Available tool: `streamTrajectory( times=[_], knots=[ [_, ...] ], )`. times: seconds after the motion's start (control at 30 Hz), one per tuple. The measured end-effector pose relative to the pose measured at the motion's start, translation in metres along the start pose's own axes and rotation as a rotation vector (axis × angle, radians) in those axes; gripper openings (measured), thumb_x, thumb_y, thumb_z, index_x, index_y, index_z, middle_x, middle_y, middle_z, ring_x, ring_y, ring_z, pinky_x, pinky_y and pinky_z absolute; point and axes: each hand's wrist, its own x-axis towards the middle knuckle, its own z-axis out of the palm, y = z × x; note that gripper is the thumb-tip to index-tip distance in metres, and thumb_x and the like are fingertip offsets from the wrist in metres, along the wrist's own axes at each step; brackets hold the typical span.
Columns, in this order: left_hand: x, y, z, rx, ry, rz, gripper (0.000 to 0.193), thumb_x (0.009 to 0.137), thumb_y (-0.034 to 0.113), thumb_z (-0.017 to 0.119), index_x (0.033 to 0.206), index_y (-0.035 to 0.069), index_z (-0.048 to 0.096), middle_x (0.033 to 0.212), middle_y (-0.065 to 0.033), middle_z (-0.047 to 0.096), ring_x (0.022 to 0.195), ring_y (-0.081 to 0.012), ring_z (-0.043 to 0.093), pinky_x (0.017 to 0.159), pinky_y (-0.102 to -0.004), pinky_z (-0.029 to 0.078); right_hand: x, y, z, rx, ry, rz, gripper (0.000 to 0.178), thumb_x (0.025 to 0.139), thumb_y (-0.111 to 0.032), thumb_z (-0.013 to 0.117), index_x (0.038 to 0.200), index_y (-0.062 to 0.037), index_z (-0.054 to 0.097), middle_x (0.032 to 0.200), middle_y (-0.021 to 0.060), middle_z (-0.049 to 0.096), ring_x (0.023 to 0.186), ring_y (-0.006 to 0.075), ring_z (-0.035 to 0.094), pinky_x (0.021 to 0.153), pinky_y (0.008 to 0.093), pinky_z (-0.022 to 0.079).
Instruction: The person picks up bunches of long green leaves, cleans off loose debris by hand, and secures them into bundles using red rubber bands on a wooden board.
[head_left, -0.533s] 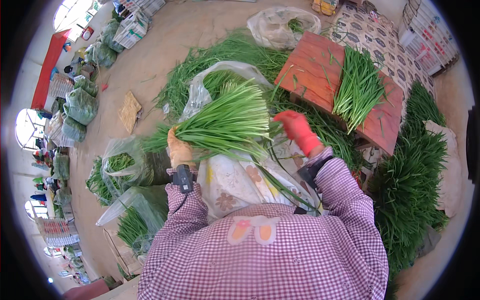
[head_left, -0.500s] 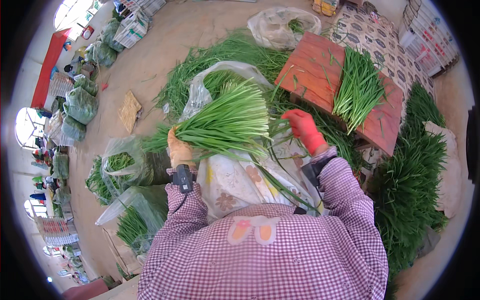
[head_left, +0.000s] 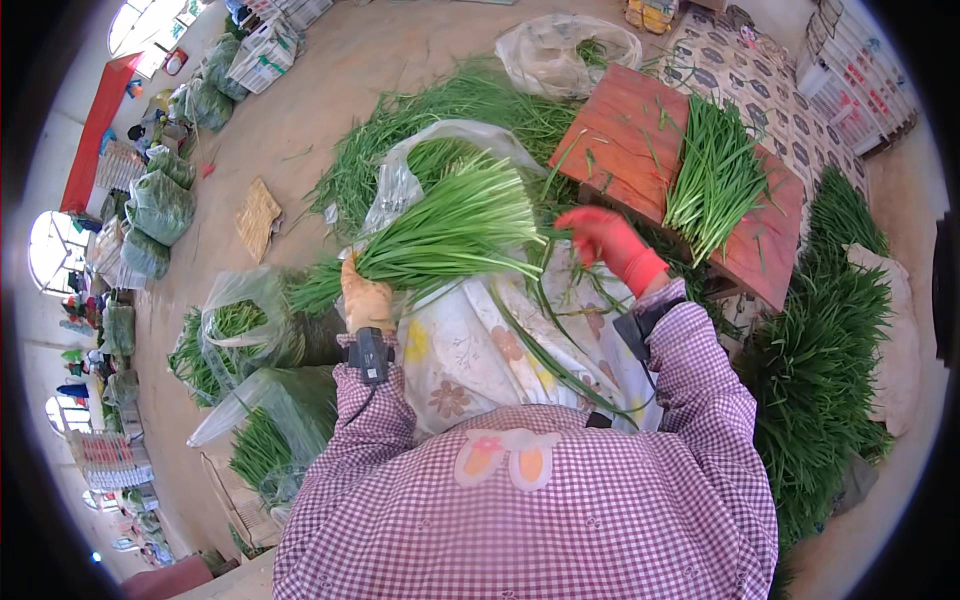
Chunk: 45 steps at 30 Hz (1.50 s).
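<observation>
Left hand [head_left: 367,298] gripping green stalks [head_left: 455,225], right hand [head_left: 608,241] near

text: none legible | numbers: none legible | signs: none legible

Desk [head_left: 622,140] was red-brown wood; a bundle of green leaves [head_left: 715,178] lay across it, with stray scraps alongside. Tan floor [head_left: 330,65] bore a loose heap of greens [head_left: 395,125], a flat yellowish piece [head_left: 258,222] and a clear plastic bag [head_left: 540,65].
</observation>
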Motion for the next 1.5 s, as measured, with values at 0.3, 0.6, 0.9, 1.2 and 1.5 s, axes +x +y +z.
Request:
streamTrajectory(
  times=[0.3, 0.6, 0.9, 1.2, 1.5],
  knots=[
    [0.004, 0.126, 0.023, -1.539, -0.141, -0.918, 0.028, 0.096, 0.020, 0.051, 0.123, 0.008, 0.053, 0.111, -0.0079, 0.067, 0.099, -0.0248, 0.065, 0.092, -0.0395, 0.053, -0.001, 0.005, 0.098, -0.254, 0.138, 0.197, 0.035, 0.086, -0.022, 0.067, 0.115, -0.0034, 0.062, 0.087, 0.0078, 0.068, 0.070, 0.0154, 0.065, 0.059, 0.0307, 0.054],
    [-0.003, 0.102, 0.026, -1.061, -0.160, -0.602, 0.029, 0.100, 0.019, 0.043, 0.122, 0.003, 0.050, 0.119, -0.0132, 0.063, 0.102, -0.0275, 0.063, 0.092, -0.0411, 0.052, -0.070, -0.027, -0.009, 0.283, 0.409, -0.054, 0.019, 0.097, -0.021, 0.050, 0.095, -0.0062, 0.062, 0.056, -0.0060, 0.040, 0.041, 0.0064, 0.033, 0.040, 0.0226, 0.029],
    [-0.012, 0.107, 0.022, -1.262, -0.225, -0.531, 0.030, 0.095, 0.016, 0.052, 0.121, 0.001, 0.050, 0.118, -0.0119, 0.063, 0.103, -0.0239, 0.062, 0.092, -0.0360, 0.052, -0.047, 0.004, 0.018, -0.990, 0.217, 0.044, 0.084, 0.081, -0.027, 0.073, 0.148, -0.0040, 0.028, 0.135, 0.0158, 0.054, 0.090, 0.0238, 0.064, 0.080, 0.0361, 0.052],
    [0.059, 0.194, -0.047, -2.029, -0.442, -0.333, 0.011, 0.089, 0.015, 0.062, 0.089, 0.005, 0.056, 0.089, -0.0061, 0.062, 0.090, -0.0176, 0.059, 0.092, -0.0337, 0.051, -0.040, 0.015, -0.027, -0.641, 0.275, 0.454, 0.033, 0.089, -0.025, 0.059, 0.116, -0.0058, 0.062, 0.096, 0.0074, 0.069, 0.071, 0.0151, 0.065, 0.050, 0.0299, 0.050],
    [0.084, 0.308, -0.080, -1.618, -0.650, -0.164, 0.024, 0.094, 0.025, 0.059, 0.077, 0.010, 0.051, 0.071, 0.0016, 0.049, 0.068, -0.0130, 0.051, 0.095, -0.0350, 0.046, -0.045, -0.130, 0.047, -0.704, 0.050, -0.264, 0.100, 0.077, -0.028, 0.080, 0.153, -0.0101, 0.018, 0.151, 0.0135, 0.036, 0.136, 0.0277, 0.039, 0.110, 0.0402, 0.034]
  ],
)
